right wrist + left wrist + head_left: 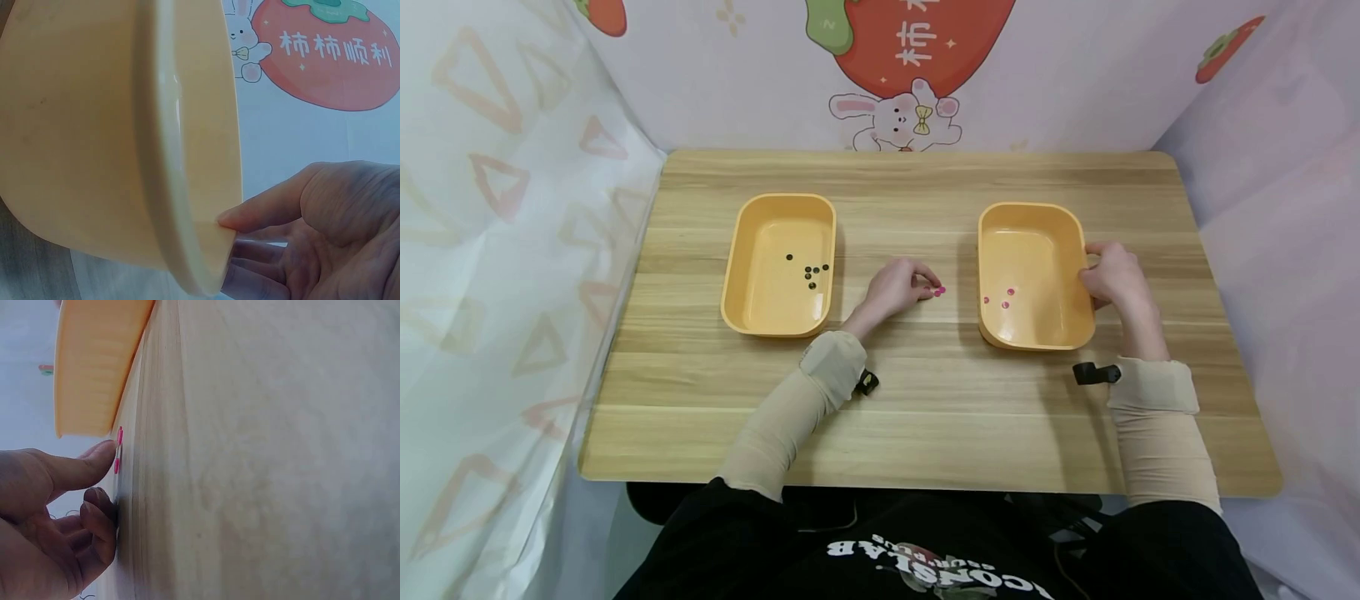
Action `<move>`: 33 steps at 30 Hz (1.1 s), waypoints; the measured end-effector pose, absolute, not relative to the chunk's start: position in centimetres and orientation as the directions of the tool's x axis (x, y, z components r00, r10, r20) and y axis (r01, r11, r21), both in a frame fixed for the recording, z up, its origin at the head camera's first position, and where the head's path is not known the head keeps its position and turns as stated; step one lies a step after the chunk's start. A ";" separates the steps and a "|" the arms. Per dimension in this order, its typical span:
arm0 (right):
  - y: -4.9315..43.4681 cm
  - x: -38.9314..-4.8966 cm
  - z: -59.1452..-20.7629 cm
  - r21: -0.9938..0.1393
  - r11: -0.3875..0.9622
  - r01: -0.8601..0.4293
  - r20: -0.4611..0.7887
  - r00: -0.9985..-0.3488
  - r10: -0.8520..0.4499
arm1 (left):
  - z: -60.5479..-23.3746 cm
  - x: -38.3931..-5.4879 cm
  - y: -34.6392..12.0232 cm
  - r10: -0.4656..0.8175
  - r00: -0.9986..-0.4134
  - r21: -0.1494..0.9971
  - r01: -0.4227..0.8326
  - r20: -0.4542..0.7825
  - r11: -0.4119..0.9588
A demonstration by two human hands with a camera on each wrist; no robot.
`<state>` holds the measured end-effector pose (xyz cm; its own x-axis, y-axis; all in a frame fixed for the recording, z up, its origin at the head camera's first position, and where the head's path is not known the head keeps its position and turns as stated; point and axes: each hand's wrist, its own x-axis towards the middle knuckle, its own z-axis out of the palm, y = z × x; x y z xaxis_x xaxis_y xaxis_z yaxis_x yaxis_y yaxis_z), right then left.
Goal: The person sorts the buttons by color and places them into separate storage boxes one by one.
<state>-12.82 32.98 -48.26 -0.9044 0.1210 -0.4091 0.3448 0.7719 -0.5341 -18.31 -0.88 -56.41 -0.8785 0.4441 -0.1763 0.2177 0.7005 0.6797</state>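
My left hand (pixel 897 286) is at mid-table between two boxes, thumb and forefinger at a few small pink discs (pixel 938 291). In the left wrist view, pink discs (pixel 117 465) lie on the tabletop right by the thumb tip (pixel 107 450), and the other fingers curl inward. At the far side of the right yellow box (pixel 1037 332), my right hand (pixel 1116 277) grips its right wall. The right wrist view has the thumb (pixel 262 209) on the rim and fingers under it. Three pink discs (pixel 1005 305) lie inside that box.
A second yellow box (pixel 760 321) stands to the left, with several small black discs (pixel 808 271) in it. Both boxes rest on a wooden table (pixel 925 400). A printed curtain (pixel 1037 108) hangs behind and at both sides.
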 end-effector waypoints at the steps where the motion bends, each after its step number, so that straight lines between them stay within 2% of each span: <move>1: 33.0 -12.8 -48.2 -0.531 0.774 0.346 -0.410 -0.904 0.122 | -56.4 -18.3 -0.9 0.443 -0.879 0.680 0.217 -0.176 0.701; 12: 32.7 -12.9 -47.9 -0.522 0.776 0.353 -0.414 -0.901 0.131 | -56.4 -18.0 -0.7 0.343 -0.928 0.642 0.175 -0.147 0.746; 20: 32.6 -12.9 -47.8 -0.517 0.780 0.351 -0.419 -0.899 0.127 | -56.3 -17.8 -0.7 0.323 -0.932 0.614 0.159 -0.165 0.773; 28: 32.5 -12.8 -47.9 -0.511 0.786 0.347 -0.409 -0.903 0.133 | -56.2 -17.5 -1.6 0.360 -0.928 0.714 0.191 -0.091 0.673; 33: 32.5 -12.7 -48.1 -0.503 0.793 0.343 -0.405 -0.904 0.135 | -56.0 -17.3 -2.2 0.401 -0.907 0.822 0.128 -0.130 0.555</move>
<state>-12.73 32.48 -48.08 -0.9045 0.1347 -0.4047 0.3434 0.7928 -0.5035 -17.28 -2.17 -56.03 -0.9068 0.4009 -0.1303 0.1275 0.5555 0.8217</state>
